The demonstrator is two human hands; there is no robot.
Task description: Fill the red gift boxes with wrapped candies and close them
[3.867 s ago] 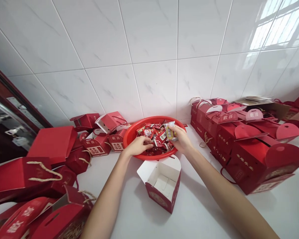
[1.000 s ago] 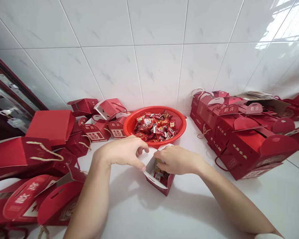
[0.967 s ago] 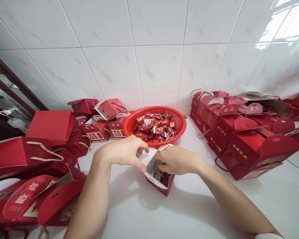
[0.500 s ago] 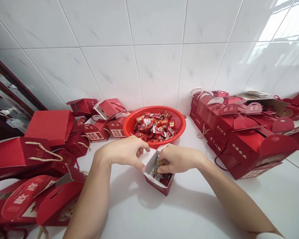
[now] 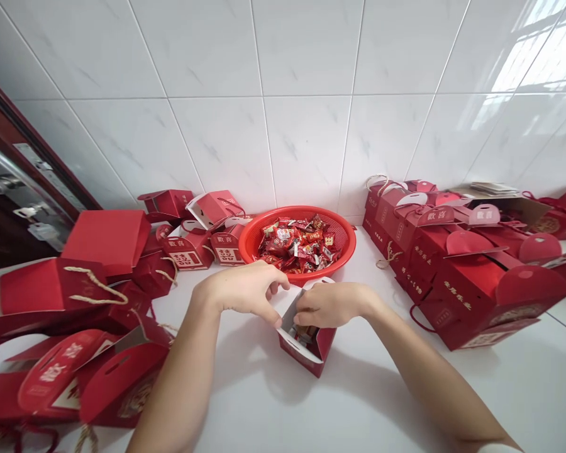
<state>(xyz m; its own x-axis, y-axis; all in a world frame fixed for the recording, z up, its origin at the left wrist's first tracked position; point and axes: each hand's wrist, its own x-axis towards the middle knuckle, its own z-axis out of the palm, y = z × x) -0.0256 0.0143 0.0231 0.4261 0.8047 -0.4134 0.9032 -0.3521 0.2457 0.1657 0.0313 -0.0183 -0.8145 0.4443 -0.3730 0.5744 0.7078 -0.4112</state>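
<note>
A small red candy box with a pale inside stands with its top uncovered on the white table. My left hand curves over its left side, thumb against the left wall and fingers bent near the back flap, steadying it. Inside the box is my right hand, its fingers curled and pointing down; what they hold is hidden. Wrapped sweets partly show beneath those fingers. Just behind both hands sits a red plastic basket with a heap of wrapped candies.
Red gift boxes with rope handles crowd the left side, some tipped over. Rows of upright red boxes line the right. A tiled wall rises behind the table. At far left is a dark door with keys in its lock.
My right hand has pushed lower into the box, and the yellow packet at its fingers is now hidden. My left hand stays at the box's side. The view has shifted slightly.
</note>
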